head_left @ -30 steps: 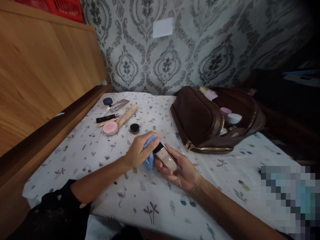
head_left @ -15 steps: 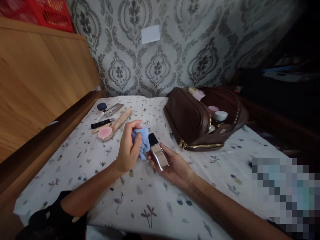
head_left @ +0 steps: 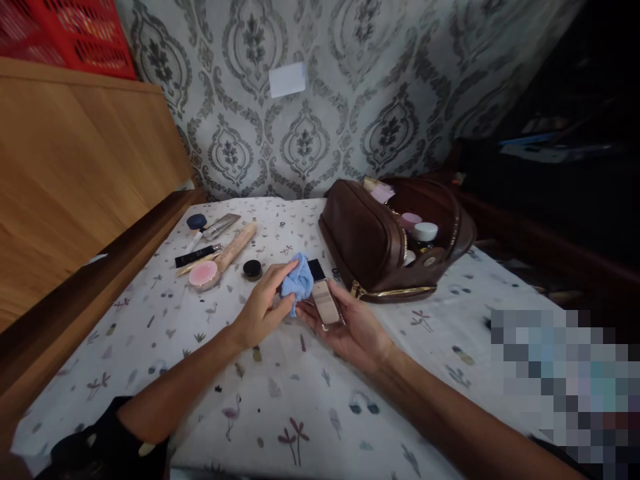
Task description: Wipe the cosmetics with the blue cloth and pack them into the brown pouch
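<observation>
My left hand (head_left: 265,303) pinches a crumpled light blue cloth (head_left: 299,279), which lies against the left side of a foundation bottle (head_left: 326,307). The bottle is beige with a black cap and rests tilted in my right hand (head_left: 360,330), its fingers curled around and under it. Left of the cloth, a small round black-lidded jar (head_left: 253,269) sits on the tablecloth. Farther left lie a pink round compact (head_left: 203,274), a long beige tube (head_left: 239,245), a black tube (head_left: 195,256), a silver tube (head_left: 223,227) and a dark blue round lid (head_left: 197,221).
An open brown makeup bag (head_left: 365,237) stands at the back right, with several cosmetics inside, among them a white-lidded jar (head_left: 426,231). A wooden cabinet (head_left: 85,153) bounds the left side, topped by a red plastic basket (head_left: 75,40). Patterned wallpaper (head_left: 305,143) covers the back wall.
My left hand and the cloth have shifted right, onto the bottle's edge near the cap. The small black-lidded jar, hidden behind my left hand before, now shows. The whole view has shifted slightly.
</observation>
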Demonstrator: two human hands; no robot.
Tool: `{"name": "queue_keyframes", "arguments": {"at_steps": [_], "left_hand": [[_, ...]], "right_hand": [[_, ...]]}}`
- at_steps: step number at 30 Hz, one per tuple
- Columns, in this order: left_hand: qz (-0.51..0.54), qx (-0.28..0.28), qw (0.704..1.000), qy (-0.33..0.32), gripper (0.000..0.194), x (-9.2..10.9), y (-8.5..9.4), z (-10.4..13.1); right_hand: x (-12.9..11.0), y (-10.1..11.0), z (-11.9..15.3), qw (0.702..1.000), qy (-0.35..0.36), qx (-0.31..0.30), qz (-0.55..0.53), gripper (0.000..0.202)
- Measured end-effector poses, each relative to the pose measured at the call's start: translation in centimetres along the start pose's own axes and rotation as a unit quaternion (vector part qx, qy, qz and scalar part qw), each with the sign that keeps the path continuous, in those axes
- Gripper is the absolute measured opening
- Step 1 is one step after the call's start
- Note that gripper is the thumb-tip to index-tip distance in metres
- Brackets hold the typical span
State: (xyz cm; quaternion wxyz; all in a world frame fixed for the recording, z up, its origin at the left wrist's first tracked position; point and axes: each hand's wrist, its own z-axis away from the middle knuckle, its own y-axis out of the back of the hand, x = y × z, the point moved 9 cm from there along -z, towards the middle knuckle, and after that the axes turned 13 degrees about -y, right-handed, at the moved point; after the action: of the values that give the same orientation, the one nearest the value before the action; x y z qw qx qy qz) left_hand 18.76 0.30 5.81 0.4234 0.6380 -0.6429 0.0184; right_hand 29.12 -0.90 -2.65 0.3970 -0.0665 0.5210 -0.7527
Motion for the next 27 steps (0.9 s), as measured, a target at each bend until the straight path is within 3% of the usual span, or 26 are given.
{"name": "queue_keyframes", "arguments": {"at_steps": [7,14,20,24,27], "left_hand": [[-0.063,0.090,0.993,0.049,0.047,-0.3,1.9,0.4],[-0.142,0.022,0.988,-0.060,0.049,2.1,0.3,-0.2],[-0.121,0.021,0.991,-0.046,0.036,2.0,0.0,-0.2],[-0.125,0.019,0.991,-0.037,0.029,1.9,0.0,-0.2],[-0.121,-0.005,0.991,-0.065,0.030,2.9,-0.7,-0.1]], "right_hand": [[0.0,-0.3,0.2,1.000,0.020,-0.004,0.023,0.021],[0.1,-0.3,0.5,0.995,0.056,0.022,0.082,0.019],[0.1,-1.1,0.6,0.989,0.071,-0.018,0.125,0.024],[0.2,-0.8,0.5,0.987,0.074,0.001,0.144,0.027],[-0.1,-0.6,0.7,0.987,0.079,0.013,0.140,0.026]]}}
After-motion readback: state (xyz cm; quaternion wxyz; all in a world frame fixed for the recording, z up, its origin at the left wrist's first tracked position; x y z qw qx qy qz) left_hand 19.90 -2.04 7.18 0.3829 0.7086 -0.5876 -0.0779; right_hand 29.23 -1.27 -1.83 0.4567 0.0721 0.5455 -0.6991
